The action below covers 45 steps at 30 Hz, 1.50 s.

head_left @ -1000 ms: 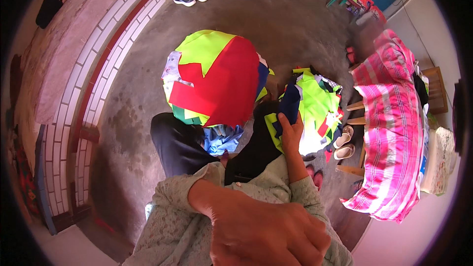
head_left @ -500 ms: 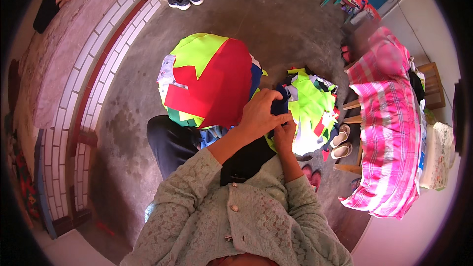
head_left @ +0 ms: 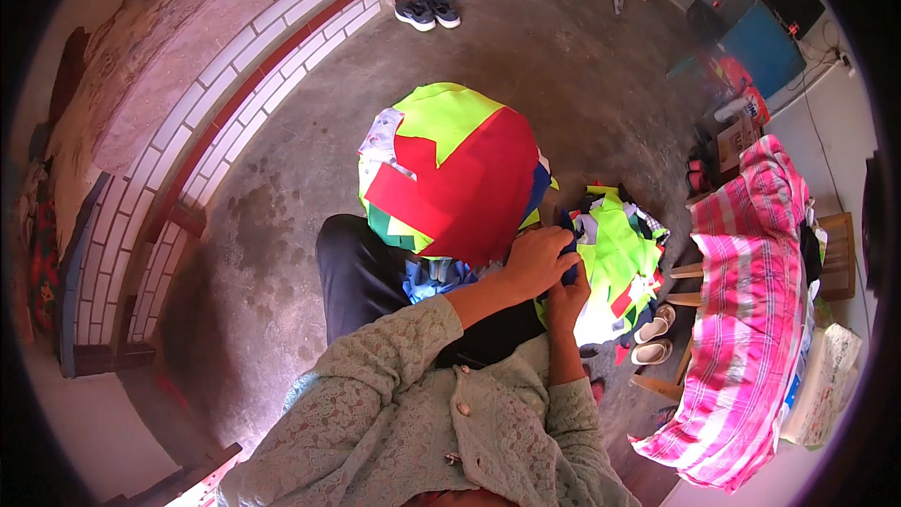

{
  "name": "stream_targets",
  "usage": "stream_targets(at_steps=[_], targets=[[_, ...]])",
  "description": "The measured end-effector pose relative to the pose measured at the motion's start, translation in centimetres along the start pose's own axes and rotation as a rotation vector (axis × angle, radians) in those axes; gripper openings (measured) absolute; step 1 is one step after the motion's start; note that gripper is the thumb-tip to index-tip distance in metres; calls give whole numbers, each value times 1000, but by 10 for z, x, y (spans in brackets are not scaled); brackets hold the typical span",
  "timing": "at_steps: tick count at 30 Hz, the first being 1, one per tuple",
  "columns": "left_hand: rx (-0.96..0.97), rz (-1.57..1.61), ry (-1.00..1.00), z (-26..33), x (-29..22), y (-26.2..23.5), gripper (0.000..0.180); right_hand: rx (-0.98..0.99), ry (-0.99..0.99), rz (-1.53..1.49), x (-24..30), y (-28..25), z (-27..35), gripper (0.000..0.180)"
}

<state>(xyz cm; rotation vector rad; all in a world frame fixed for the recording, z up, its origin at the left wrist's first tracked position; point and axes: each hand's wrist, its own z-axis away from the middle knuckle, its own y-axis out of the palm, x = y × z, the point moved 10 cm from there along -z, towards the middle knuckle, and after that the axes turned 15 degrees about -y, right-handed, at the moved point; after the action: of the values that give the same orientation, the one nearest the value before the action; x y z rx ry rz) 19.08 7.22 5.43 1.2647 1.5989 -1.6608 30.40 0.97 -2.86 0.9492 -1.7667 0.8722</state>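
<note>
Cloth (head_left: 570,273), dark blue and partly hidden, is pinched in our left hand (head_left: 539,263) and our right hand (head_left: 568,301), which we hold close together. It sits between the round red and yellow-green bundle (head_left: 481,186) on our left and the heap of bright scraps (head_left: 615,258) on our right. Beside that heap we see beige slippers (head_left: 651,352) on the floor (head_left: 563,66).
</note>
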Motion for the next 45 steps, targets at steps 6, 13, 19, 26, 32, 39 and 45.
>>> stream_targets(at_steps=[6,13,19,26,32,39,45], targets=[[35,523,-124,-10,4,-35,20,16,-39,114,-3,-8,-1,17],[100,1155,-201,-36,29,-93,20,34,-44,66,2,-3,-5,10],[-185,1155,-195,-43,79,-184,20,39,-52,30,4,-3,-6,10],[-514,972,-730,-7,228,-203,30,37,-77,38,13,1,-8,9],[-467,887,-494,-21,219,-213,37,39,-42,43,8,0,-8,9],[-496,596,-404,-25,227,-240,45,16,-50,26,7,-2,-7,11],[-620,663,-454,-1,242,-247,52,14,-35,-12,6,0,-6,10]])
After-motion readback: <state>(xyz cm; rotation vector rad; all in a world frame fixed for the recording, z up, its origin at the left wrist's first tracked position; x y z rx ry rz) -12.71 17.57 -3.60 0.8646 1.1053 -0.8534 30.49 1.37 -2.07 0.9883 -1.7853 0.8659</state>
